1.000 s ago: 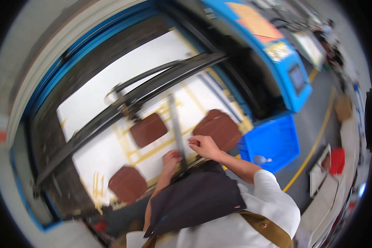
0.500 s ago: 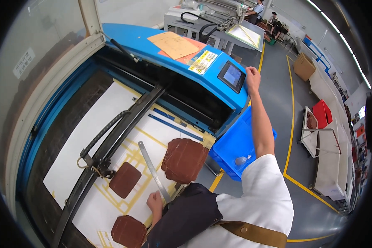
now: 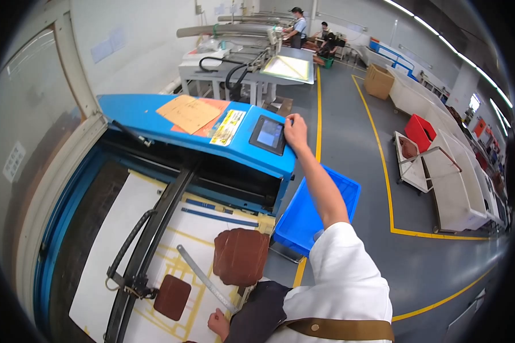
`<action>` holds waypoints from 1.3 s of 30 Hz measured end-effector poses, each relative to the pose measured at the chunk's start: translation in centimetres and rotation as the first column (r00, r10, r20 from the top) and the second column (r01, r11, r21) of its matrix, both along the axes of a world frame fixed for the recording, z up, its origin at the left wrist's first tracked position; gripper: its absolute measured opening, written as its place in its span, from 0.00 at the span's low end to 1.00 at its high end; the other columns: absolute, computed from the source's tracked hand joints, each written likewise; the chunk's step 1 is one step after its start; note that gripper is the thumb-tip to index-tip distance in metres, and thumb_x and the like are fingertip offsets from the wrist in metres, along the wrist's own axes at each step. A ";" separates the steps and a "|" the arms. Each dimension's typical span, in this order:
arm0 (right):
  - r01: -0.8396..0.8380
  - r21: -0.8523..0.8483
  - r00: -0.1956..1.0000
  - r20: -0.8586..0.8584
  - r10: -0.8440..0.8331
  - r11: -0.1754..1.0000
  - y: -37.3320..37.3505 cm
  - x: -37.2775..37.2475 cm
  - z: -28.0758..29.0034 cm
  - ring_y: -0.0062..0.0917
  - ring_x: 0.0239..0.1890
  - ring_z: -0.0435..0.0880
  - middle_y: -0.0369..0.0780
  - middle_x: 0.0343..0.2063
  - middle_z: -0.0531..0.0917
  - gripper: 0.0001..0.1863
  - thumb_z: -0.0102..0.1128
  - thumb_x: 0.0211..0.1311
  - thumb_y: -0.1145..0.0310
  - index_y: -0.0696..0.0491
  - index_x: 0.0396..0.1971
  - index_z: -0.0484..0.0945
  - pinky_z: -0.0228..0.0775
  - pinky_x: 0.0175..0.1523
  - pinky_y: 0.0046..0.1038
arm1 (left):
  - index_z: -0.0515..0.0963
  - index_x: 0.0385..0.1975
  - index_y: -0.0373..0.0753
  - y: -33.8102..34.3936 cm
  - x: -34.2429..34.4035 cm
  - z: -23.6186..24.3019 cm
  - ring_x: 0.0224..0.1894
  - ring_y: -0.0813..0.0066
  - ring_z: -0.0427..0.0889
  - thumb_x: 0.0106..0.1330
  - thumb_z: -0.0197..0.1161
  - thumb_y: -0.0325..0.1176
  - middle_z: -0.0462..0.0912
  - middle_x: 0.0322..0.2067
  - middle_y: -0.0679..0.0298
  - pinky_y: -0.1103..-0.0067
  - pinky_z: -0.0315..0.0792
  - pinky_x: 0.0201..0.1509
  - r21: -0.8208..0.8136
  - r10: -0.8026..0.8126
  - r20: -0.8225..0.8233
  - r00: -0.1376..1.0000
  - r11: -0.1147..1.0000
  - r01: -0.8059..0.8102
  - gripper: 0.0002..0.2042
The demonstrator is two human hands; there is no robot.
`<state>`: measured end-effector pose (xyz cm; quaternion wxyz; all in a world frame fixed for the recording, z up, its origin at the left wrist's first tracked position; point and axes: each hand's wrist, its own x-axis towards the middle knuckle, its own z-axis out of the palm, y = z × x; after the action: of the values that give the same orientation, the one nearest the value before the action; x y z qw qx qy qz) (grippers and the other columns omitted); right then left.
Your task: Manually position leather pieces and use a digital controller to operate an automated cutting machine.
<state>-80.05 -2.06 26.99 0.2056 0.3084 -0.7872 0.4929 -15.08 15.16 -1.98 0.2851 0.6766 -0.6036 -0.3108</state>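
My right hand (image 3: 295, 132) is at the right edge of a small control screen (image 3: 268, 135) on a blue machine (image 3: 154, 117). Its fingers are curled, and I see nothing held in them. My left hand (image 3: 218, 324) is loosely closed low over the white bed (image 3: 106, 251), just beside the lower end of a steel ruler (image 3: 203, 275). Right of the ruler lies a stack of brown leather pieces (image 3: 241, 256). A single brown leather piece (image 3: 173, 297) lies left of it, next to the black machine head (image 3: 137, 284) on its crossbar (image 3: 165, 214).
A blue plastic bin (image 3: 303, 211) stands right of the machine, partly behind my right arm. Brown card (image 3: 190, 112) lies on the machine top. A raised lid (image 3: 37, 103) is at left. White carts (image 3: 453, 183) and a trolley (image 3: 411, 166) line the right; people work far off.
My view has swung up and to the right. My right hand has come in from beside the screen to its edge. One lower leather piece has left the view.
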 end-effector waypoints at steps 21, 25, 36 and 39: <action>-0.132 -0.208 0.906 -0.422 0.033 0.969 2.3 6.7 3.3 0.42 0.51 0.76 0.48 0.45 0.78 0.07 0.57 0.59 0.77 0.57 0.38 0.78 0.67 0.58 0.38 | 0.72 0.15 0.29 -0.2 0.6 1.3 0.14 0.62 0.67 0.61 0.63 0.41 0.70 0.12 0.51 0.65 0.63 0.24 0.083 0.024 -0.039 0.999 0.996 -0.020 0.21; -0.524 -0.073 0.672 -0.648 0.359 0.848 6.3 17.7 3.1 0.40 0.40 0.80 0.47 0.38 0.80 0.10 0.58 0.48 0.84 0.57 0.32 0.79 0.73 0.46 0.34 | 0.76 0.17 0.30 -0.4 -0.1 1.3 0.15 0.72 0.68 0.62 0.64 0.41 0.72 0.11 0.57 0.71 0.65 0.24 0.121 0.022 0.050 0.999 0.992 -0.028 0.19; -0.772 0.575 0.635 0.713 0.297 0.270 6.3 20.6 -19.7 0.34 0.39 0.84 0.43 0.35 0.85 0.23 0.76 0.43 0.57 0.54 0.38 0.83 0.76 0.45 0.32 | 0.76 0.18 0.32 0.1 -0.2 2.1 0.18 0.52 0.75 0.64 0.62 0.43 0.74 0.14 0.50 0.65 0.67 0.25 0.113 0.066 -0.003 0.998 0.991 -0.065 0.20; -0.689 0.673 0.723 0.662 0.198 0.270 6.6 19.9 -20.9 0.34 0.42 0.85 0.42 0.38 0.86 0.27 0.79 0.39 0.53 0.52 0.38 0.83 0.75 0.48 0.31 | 0.75 0.19 0.30 0.3 -0.1 1.9 0.15 0.75 0.65 0.63 0.65 0.39 0.70 0.11 0.59 0.73 0.63 0.22 0.066 0.085 -0.071 0.994 0.995 -0.081 0.18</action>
<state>-60.11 4.51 6.06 -0.3327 0.4586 -0.8191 0.0900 -15.23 15.42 -0.10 0.2981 0.6980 -0.5539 -0.3423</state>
